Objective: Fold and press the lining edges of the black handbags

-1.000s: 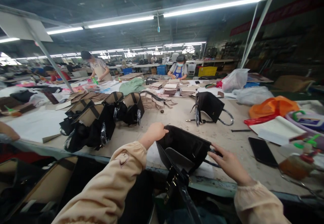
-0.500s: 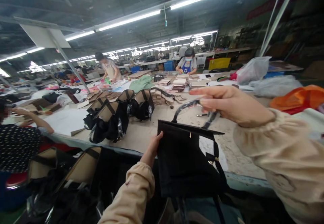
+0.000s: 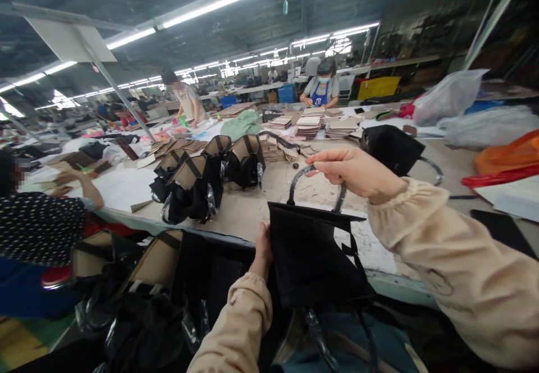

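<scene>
A black handbag hangs upright in front of me at the table's near edge. My right hand grips its arched handle, which is wrapped in clear plastic film. At the bag's left side, my left hand holds the edge; the thumb shows, while the other fingers are mostly hidden. Below the bag dangles a second film-wrapped strap. Another black bag lies on the table beyond my right hand, its handle pointing right.
Several black bags with beige linings stand on the worktable at left. More unfinished bags sit below the near edge. Stacks of beige pieces lie farther back. Co-workers sit at left and across the table.
The view has turned slightly, and the black bag on the right of the table now shows. Both my hands keep hold of the handbag, its top flap looking a little less tilted.
</scene>
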The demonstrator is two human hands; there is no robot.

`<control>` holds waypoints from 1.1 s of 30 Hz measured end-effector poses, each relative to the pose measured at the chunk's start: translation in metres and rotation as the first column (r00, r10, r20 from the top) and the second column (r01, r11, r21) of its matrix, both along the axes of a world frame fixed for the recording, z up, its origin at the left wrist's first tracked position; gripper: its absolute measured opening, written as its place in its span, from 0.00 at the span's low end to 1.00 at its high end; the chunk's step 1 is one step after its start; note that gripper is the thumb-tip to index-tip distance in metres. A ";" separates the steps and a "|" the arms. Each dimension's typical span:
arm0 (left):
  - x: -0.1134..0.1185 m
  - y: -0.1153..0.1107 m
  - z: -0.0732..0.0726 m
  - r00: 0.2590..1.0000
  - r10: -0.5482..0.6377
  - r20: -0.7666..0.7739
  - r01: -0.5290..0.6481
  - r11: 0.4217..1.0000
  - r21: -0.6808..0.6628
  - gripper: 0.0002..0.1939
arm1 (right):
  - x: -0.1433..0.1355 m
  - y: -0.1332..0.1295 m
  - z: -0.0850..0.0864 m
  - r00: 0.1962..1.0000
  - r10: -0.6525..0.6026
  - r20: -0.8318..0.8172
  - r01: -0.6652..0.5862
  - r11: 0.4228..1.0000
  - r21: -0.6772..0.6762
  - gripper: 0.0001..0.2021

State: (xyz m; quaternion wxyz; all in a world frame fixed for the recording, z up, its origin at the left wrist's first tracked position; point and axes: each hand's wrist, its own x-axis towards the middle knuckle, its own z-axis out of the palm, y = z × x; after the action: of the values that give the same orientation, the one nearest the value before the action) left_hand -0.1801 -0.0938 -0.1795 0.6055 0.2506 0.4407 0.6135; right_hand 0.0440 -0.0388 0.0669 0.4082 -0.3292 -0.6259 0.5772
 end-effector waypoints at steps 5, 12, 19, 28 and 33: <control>0.001 0.006 -0.007 0.988 0.110 -0.107 -0.108 0.994 0.030 0.26 | 0.005 -0.004 -0.003 0.999 0.033 0.002 -0.033 0.999 0.030 0.16; -0.002 0.007 -0.016 0.958 0.111 -0.265 -0.100 0.994 0.055 0.20 | 0.009 -0.020 -0.008 1.000 0.002 0.025 -0.003 0.998 0.061 0.14; 0.002 0.006 -0.010 0.924 0.101 -0.369 -0.084 0.995 0.062 0.17 | 0.021 -0.037 -0.023 0.999 -0.014 0.044 0.012 0.998 0.054 0.16; 0.011 0.005 -0.009 0.878 0.131 -0.460 -0.109 0.991 0.074 0.09 | 0.042 -0.074 -0.043 0.946 -0.087 0.313 -0.002 0.962 0.272 0.14; 0.008 0.008 -0.015 0.850 0.153 -0.504 -0.142 0.988 0.061 0.08 | 0.064 -0.120 -0.074 0.846 -0.084 0.527 -0.174 0.890 0.422 0.14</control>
State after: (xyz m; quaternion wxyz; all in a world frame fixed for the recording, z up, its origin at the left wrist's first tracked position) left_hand -0.1721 -0.0860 -0.1943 0.4166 0.3752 0.5955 0.5754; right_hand 0.1084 -0.1585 -0.0066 0.2704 -0.3560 -0.8389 0.3104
